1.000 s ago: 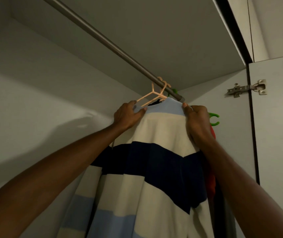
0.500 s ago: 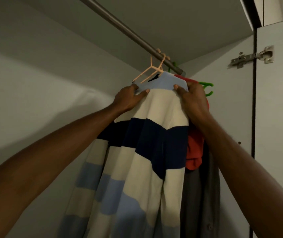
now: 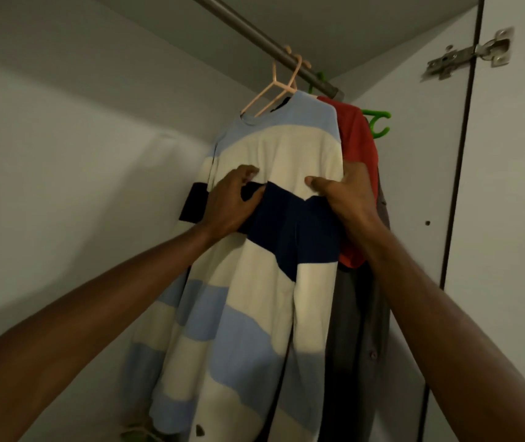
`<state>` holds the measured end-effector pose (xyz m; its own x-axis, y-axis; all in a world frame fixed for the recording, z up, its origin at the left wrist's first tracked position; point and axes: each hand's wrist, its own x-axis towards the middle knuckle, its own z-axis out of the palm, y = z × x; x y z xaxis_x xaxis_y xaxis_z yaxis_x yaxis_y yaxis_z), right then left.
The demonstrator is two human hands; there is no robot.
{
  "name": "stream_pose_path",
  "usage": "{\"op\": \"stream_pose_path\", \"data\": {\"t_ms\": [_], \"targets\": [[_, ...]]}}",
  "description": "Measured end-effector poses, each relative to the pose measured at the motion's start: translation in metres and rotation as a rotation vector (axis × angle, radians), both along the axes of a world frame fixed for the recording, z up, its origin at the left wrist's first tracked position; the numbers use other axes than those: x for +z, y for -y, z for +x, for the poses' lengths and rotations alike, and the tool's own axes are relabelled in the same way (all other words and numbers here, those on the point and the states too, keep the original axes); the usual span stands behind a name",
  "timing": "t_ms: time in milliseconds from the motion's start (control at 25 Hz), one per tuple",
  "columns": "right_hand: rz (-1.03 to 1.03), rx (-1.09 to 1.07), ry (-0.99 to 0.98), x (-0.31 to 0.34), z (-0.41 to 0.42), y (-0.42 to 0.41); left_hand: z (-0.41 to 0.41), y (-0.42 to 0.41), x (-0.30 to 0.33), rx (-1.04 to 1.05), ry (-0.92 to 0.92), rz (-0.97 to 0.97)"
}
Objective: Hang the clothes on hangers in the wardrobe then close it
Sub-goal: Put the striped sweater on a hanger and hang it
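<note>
A striped shirt [image 3: 273,148] in cream, light blue and navy hangs on a pink hanger [image 3: 278,86] from the wardrobe rail [image 3: 254,33]. My left hand [image 3: 229,202] grips the shirt's left side at the navy stripe, fingers curled into the cloth. My right hand [image 3: 347,196] holds the shirt's right edge at the same height, thumb in front and fingers behind the fabric.
Behind the striped shirt hang a red garment [image 3: 356,148] on a green hanger [image 3: 377,122] and a grey buttoned garment [image 3: 360,330]. The wardrobe's right side panel carries a metal hinge [image 3: 468,55]. Its back wall [image 3: 79,186] lies to the left.
Both hands have slid down from the shirt's shoulders to the navy stripe at chest height. The view has tilted lower, showing more of the hanging clothes.
</note>
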<state>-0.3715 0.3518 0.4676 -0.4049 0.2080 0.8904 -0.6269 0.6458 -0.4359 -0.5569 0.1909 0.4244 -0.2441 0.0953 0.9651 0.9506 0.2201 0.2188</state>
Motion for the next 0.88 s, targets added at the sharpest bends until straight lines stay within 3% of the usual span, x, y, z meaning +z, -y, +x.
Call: {"op": "stream_pose_path", "data": {"t_ms": [160,360,440,560,880], "targets": [[-0.002,-0.004,0.009,-0.017,0.007,-0.008,0.036,-0.017,-0.053,0.032,-0.018,-0.001],[-0.039,0.129,0.049,-0.049,0.014,-0.028,0.084,-0.033,-0.125,0.103,0.144,0.045],[0.01,0.062,0.032,-0.068,0.021,-0.027,0.103,-0.031,-0.149,0.197,0.163,-0.041],[0.181,-0.241,-0.059,-0.093,0.028,-0.021,0.129,-0.021,-0.177,0.314,0.179,-0.207],[0.062,-0.26,0.045,-0.126,0.052,-0.013,0.173,0.004,-0.224,0.501,0.109,-0.64]]}}
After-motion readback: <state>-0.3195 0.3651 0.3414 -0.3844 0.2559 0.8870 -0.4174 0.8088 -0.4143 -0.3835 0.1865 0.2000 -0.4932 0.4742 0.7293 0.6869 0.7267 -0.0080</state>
